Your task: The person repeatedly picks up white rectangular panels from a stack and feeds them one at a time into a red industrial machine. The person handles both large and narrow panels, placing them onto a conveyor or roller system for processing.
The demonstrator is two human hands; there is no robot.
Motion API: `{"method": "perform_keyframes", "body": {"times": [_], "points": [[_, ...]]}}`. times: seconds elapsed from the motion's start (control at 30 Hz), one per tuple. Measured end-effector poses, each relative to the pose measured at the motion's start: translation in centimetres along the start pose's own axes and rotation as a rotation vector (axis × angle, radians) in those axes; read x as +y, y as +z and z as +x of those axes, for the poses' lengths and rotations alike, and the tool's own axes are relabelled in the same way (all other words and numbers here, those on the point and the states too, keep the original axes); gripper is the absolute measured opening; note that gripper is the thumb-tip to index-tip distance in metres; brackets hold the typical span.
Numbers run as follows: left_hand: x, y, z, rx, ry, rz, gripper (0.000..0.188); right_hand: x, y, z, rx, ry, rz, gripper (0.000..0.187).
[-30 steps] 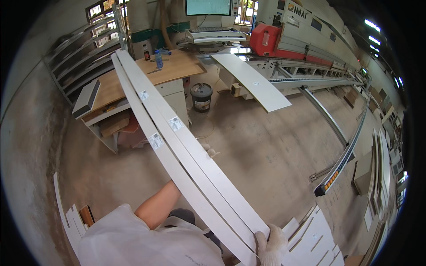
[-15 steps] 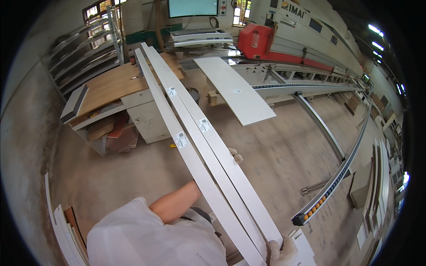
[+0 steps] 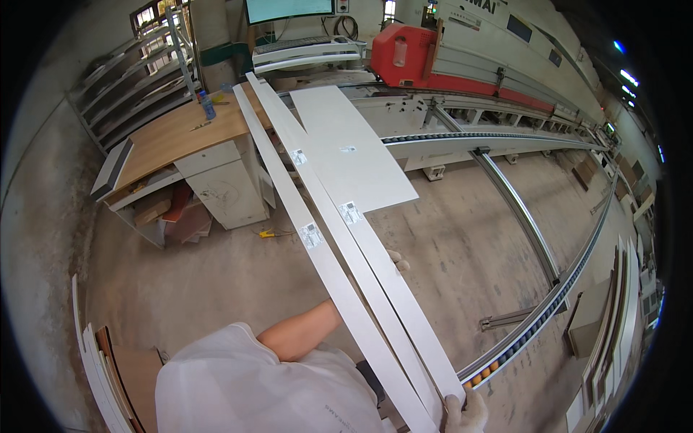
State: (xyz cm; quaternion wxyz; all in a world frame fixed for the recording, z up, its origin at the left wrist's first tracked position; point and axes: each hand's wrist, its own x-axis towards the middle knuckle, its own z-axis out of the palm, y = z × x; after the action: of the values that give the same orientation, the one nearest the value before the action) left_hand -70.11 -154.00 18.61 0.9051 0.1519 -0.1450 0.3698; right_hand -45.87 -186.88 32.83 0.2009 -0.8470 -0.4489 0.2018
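Note:
Long narrow white boards (image 3: 333,283) lie side by side across my front, running from the desk side at the far left to my lower right. Printed labels stick to their top faces. My left forearm passes beneath them, and the gloved fingertips of my left hand (image 3: 398,260) curl up past the right edge. Most of that hand is hidden under the boards. At the near end, my gloved right hand (image 3: 468,414) grips the boards with its thumb on top. Behind their far part, a wide white panel (image 3: 375,173) is partly covered by them.
A wooden-topped desk (image 3: 189,133) stands at the left, with a blue bottle (image 3: 208,107) on it. A roller rail (image 3: 530,325) curves along the right. Behind are a red-and-white machine (image 3: 397,56) and a monitor (image 3: 289,7). Panels (image 3: 610,339) lean at the far right.
The view has shifted, and the boards now overlap the wide white panel, which showed apart from them before. Both hands keep their hold on the boards.

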Motion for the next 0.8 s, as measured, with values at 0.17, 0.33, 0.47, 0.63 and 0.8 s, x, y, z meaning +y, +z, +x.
{"method": "perform_keyframes", "body": {"times": [0.17,0.33,0.47,0.63,0.8], "points": [[-3.6,-1.9,5.2,0.094,0.024,0.088,0.046,3.5,-2.4,6.0,0.191,-0.255,-0.001,0.042],[-7.2,-3.8,9.5,0.262,0.012,0.381,0.048,7.9,-4.7,10.0,0.066,-0.055,-0.004,0.044],[-10.3,-5.5,12.4,0.271,-0.047,0.279,0.046,11.2,-5.4,12.1,0.119,-0.061,0.010,0.043],[-14.4,-7.4,15.9,0.271,-0.130,0.136,0.042,15.8,-5.8,14.1,0.107,0.037,0.017,0.042],[-18.7,-10.4,19.1,0.282,-0.212,0.134,0.039,20.0,-5.5,15.9,0.199,0.039,0.025,0.044]]}}
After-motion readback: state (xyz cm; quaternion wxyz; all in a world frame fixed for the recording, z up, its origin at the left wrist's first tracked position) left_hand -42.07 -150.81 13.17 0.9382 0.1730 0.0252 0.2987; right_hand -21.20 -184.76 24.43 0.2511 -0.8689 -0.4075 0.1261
